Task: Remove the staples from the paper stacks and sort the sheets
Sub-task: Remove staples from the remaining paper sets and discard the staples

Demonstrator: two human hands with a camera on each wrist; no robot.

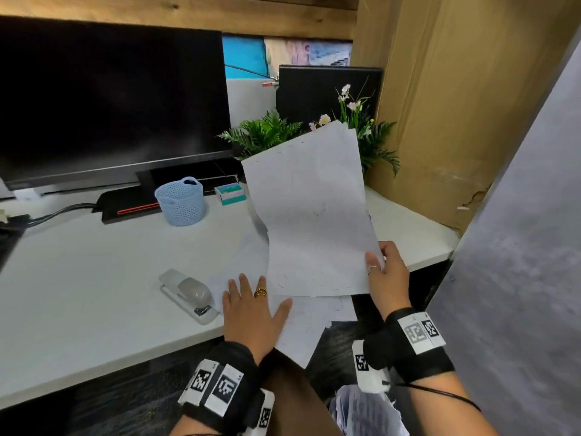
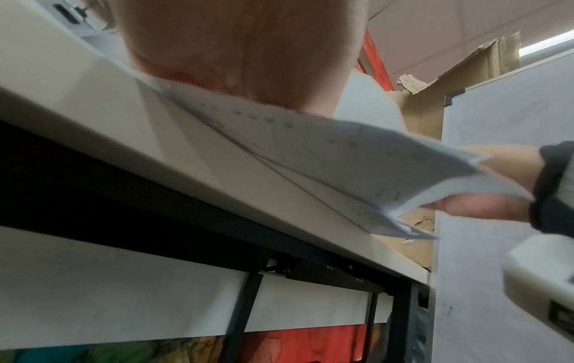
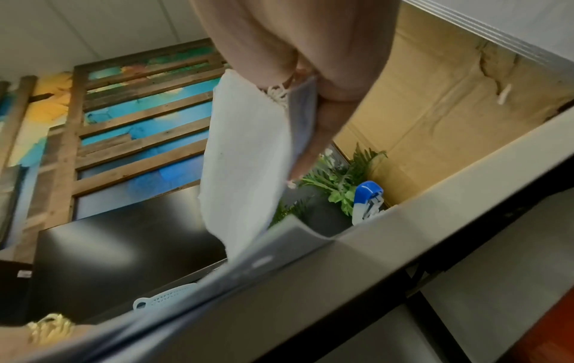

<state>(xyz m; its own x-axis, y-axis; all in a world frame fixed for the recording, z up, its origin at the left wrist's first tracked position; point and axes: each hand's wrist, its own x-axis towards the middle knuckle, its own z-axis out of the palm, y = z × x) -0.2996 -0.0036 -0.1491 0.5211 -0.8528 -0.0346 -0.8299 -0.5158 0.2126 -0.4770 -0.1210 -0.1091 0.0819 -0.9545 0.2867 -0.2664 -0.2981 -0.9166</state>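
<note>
Left hand fingertips hidden under raised sheets, seemingly.

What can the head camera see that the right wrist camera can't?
Only the head view shows the flat left hand pressing the white sheets lying on the desk, and the grey stapler beside them.

Only the right wrist view shows a blue and white stapler standing by the brown cardboard wall.

Both show the right hand gripping the lifted white paper stack, the black monitor, the pale blue mesh basket and the green leafy plant.
</note>
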